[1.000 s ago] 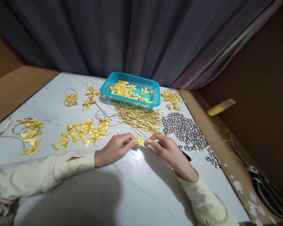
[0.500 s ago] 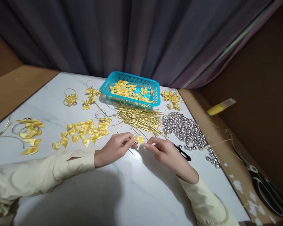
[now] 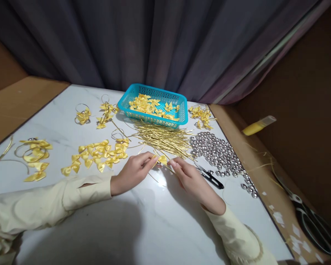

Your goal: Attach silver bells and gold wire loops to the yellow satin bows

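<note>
A small yellow satin ribbon bow [image 3: 162, 159] sits between my hands above the table, with a silver bead [image 3: 158, 162] at its left underside. My left hand [image 3: 132, 172] pinches the bow's left side between thumb and fingers. My right hand [image 3: 191, 180] is closed at the bow's right end, thumb on top; its exact hold is partly hidden. A thin gold wire [image 3: 170, 169] shows beside the right fingertips. Just beyond both hands lies a pile of gold wire ties [image 3: 162, 140]. A small black-handled cutter [image 3: 213, 179] rests by my right wrist.
A blue basket [image 3: 153, 120] of yellow bows stands at the back. Silver beads [image 3: 216, 152] spread at the right. Loose bows [image 3: 95, 154] and bows on wire rings [image 3: 35, 154] lie left. Scissors [image 3: 309, 221] and a yellow tube [image 3: 259, 125] are beyond the right edge.
My right hand has turned and moved slightly up and left, its thumb now on top at the bow's end. More of the cutter shows. My left hand has barely shifted.
</note>
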